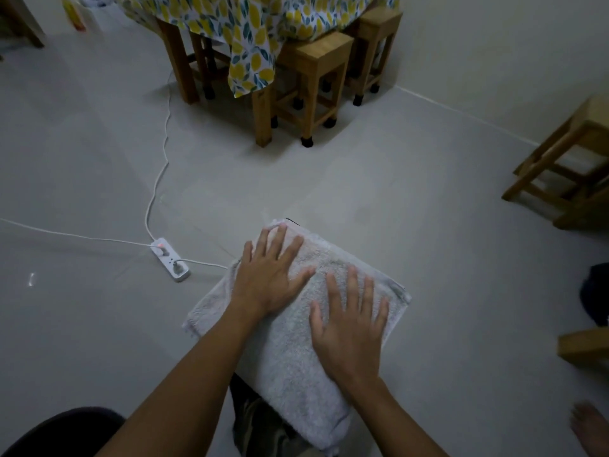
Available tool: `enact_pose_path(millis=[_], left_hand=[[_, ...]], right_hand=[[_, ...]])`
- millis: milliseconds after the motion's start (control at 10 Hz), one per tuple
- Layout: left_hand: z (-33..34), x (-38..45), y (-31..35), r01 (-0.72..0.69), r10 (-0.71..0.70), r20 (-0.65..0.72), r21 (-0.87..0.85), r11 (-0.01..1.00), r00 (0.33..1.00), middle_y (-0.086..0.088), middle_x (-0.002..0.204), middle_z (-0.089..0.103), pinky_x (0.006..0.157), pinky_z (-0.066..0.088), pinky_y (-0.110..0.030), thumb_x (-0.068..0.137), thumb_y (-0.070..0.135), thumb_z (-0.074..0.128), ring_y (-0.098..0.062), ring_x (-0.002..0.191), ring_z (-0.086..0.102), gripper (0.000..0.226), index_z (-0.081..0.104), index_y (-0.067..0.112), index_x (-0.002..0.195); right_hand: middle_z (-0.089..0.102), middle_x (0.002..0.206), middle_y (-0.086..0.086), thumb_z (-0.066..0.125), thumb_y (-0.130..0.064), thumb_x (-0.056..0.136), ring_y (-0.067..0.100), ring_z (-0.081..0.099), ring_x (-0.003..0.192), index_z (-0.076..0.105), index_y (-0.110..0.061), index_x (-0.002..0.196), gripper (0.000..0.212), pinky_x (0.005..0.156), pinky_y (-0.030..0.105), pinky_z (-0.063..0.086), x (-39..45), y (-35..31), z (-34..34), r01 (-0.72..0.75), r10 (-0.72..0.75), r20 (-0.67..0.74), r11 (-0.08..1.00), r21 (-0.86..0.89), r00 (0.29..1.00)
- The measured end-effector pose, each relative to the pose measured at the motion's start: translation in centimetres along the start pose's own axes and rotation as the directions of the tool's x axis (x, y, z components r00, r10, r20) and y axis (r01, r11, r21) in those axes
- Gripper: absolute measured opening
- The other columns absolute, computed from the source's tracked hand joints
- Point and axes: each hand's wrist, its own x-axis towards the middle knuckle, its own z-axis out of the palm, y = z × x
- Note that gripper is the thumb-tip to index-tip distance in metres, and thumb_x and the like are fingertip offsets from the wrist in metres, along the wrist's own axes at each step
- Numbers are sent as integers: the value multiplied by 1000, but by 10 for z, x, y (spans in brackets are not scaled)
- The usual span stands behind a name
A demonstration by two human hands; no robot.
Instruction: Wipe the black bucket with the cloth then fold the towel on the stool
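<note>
A pale grey towel lies folded into a thick rectangle just in front of me and covers what it rests on almost entirely. Only a thin dark edge shows at its far corner. My left hand lies flat on the towel's far left part, fingers spread. Flat on the towel's right side, fingers also apart, is my right hand. Neither hand grips the fabric. A dark shape at the right frame edge may be the black bucket; too little of it shows to tell.
A white power strip with cables lies on the floor left of the towel. Farther off stands a table with a lemon-print cloth and wooden stools under it. Another wooden stool is at right. A bare foot shows at bottom right.
</note>
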Motion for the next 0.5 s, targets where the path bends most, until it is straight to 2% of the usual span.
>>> enact_pose_path(millis=[100, 200, 300, 400, 500], left_hand=[[-5, -1, 3, 25, -25, 24, 5, 1000, 999, 1, 168, -2, 121, 5, -59, 91, 79, 11, -27, 154, -6, 76, 11, 39, 157], [-16, -16, 17, 100, -101, 48, 14, 995, 994, -5, 167, 8, 120, 9, -59, 95, 71, 15, -31, 153, 7, 73, 19, 32, 156], [-26, -51, 31, 96, -98, 28, 47, 994, 995, -9, 164, 21, 119, 13, -56, 94, 65, 26, -30, 150, 20, 70, 32, 25, 151], [-42, -98, 24, 118, -121, 41, 69, 991, 992, -8, 162, 27, 116, 21, -54, 92, 66, 33, -28, 147, 28, 69, 39, 25, 147], [-62, -145, 17, 201, -199, -22, 99, 975, 980, -6, 151, 45, 104, 37, -49, 93, 64, 40, -27, 134, 45, 62, 47, 25, 140]], right_hand=[[14, 173, 5, 40, -59, 99, 33, 11, 159, 30, -32, 161, 68, 124, 62, 9, 1, 1, 1, 8, -8, -3, 1000, -3, 1000], [10, 173, 6, 32, -60, 101, 34, 8, 159, 22, -32, 163, 69, 124, 64, 8, 3, 1, -1, 17, -18, 47, 1000, 12, 999], [-3, 174, 7, 16, -64, 101, 35, -3, 159, 6, -34, 165, 71, 125, 63, 3, 6, 3, -8, 26, -26, 181, 1000, 3, 983], [4, 171, 19, 28, -61, 103, 41, 4, 158, 9, -28, 164, 73, 126, 59, 10, -7, -10, -28, 12, -27, 235, 998, 64, 972], [37, 160, 22, 42, -53, 103, 41, 36, 147, 33, -18, 159, 66, 118, 52, 33, -42, -36, -50, 159, -184, 183, 977, 143, 966]])
